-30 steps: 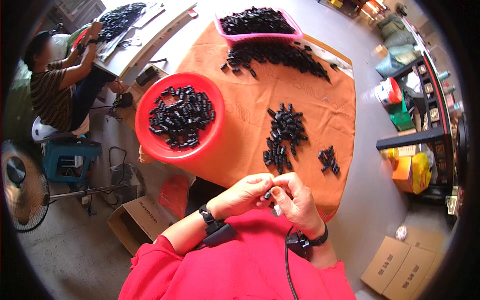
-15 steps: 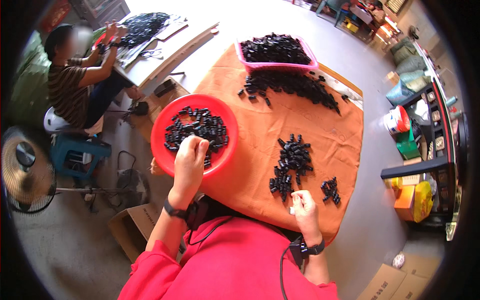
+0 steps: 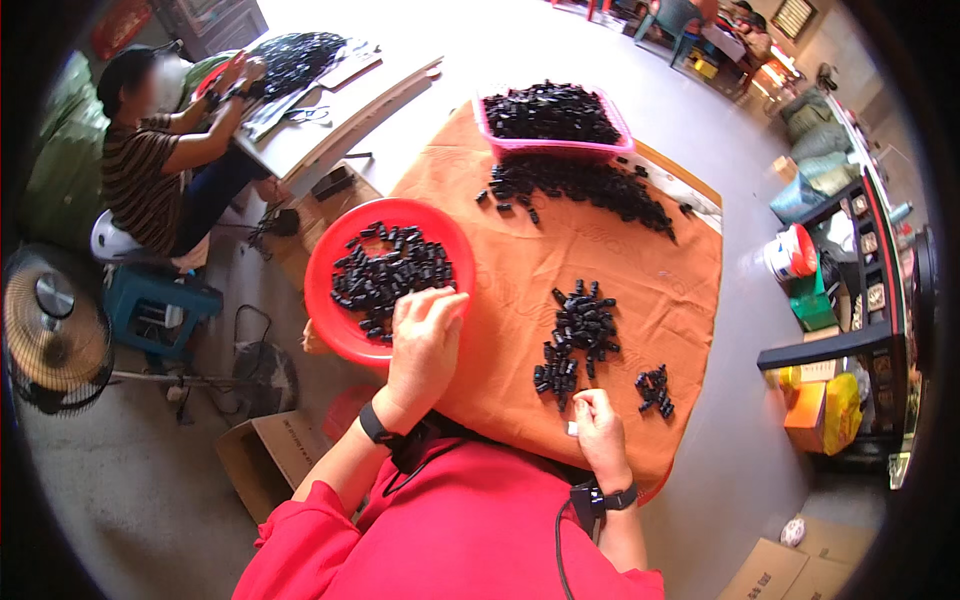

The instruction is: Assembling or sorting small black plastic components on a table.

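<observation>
My left hand (image 3: 425, 335) is over the near right rim of a red round basin (image 3: 320, 262), its fingers curled together. Whatever they may hold is hidden. Small black ribbed plastic parts (image 3: 395, 268) fill much of the basin's bottom. Over the orange cloth, my right hand (image 3: 601, 432) has thumb and fingers pinched together, and a small white bit (image 3: 573, 428) shows at the thumb side. I cannot tell whether a part is in that pinch. Just beyond it lies a loose pile of black parts (image 3: 580, 325). A smaller cluster (image 3: 655, 390) sits to its right.
A pink basket (image 3: 560, 150) heaped with black parts stands at the table's far end, before a spread-out heap (image 3: 600, 190). Orange cloth (image 3: 500, 330) covers the table. At left are a seated person (image 3: 165, 150), a fan (image 3: 55, 325) and a blue stool (image 3: 160, 300); shelving (image 3: 870, 290) stands right.
My left hand has moved right and toward me, from above the basin's middle to its near right rim. My right hand stays near the pile, a little lower. The view has shifted slightly.
</observation>
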### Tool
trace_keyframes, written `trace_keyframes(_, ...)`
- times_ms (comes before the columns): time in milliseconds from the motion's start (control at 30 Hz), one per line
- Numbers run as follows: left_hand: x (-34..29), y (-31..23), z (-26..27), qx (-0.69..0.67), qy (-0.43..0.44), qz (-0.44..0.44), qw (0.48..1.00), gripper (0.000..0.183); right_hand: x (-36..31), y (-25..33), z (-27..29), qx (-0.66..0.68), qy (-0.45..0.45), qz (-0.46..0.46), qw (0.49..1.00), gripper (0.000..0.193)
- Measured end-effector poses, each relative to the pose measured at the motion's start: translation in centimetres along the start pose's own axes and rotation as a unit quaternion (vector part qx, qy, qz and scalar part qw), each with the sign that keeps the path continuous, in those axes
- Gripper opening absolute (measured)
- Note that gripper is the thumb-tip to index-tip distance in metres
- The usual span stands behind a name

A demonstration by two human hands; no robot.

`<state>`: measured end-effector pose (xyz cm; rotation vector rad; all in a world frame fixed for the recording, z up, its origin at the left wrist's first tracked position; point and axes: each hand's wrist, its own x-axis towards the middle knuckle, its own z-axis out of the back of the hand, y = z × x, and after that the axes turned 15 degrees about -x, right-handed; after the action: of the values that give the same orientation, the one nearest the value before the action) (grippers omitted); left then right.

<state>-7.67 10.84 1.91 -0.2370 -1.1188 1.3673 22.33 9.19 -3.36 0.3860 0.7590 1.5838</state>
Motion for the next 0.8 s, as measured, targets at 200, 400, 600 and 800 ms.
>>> trace_keyframes(200, -0.4, -1.7, -7.3, -0.22, 0.109, 0.043, 0.968, 0.029, 0.2, 0.6, 0.2, -0.012, 0.008, -0.016, 1.0, 0.01)
trace_keyframes(400, 2.4, -2.0, -12.5, -0.151, 0.158, 0.036, 0.975, 0.028, 0.1, 0.6, 0.3, -0.027, 0.004, -0.024, 0.999, 0.011)
trace_keyframes(600, 3.9, -0.1, -14.0, -0.008, 0.166, -0.021, 0.986, 0.039, 0.3, 1.9, 1.2, -0.009, 0.024, -0.04, 0.999, 0.011)
trace_keyframes(800, 4.2, 0.4, -14.5, 0.023, 0.208, -0.018, 0.978, 0.036, 0.2, 1.7, 1.2, 0.012, 0.026, -0.034, 0.999, 0.01)
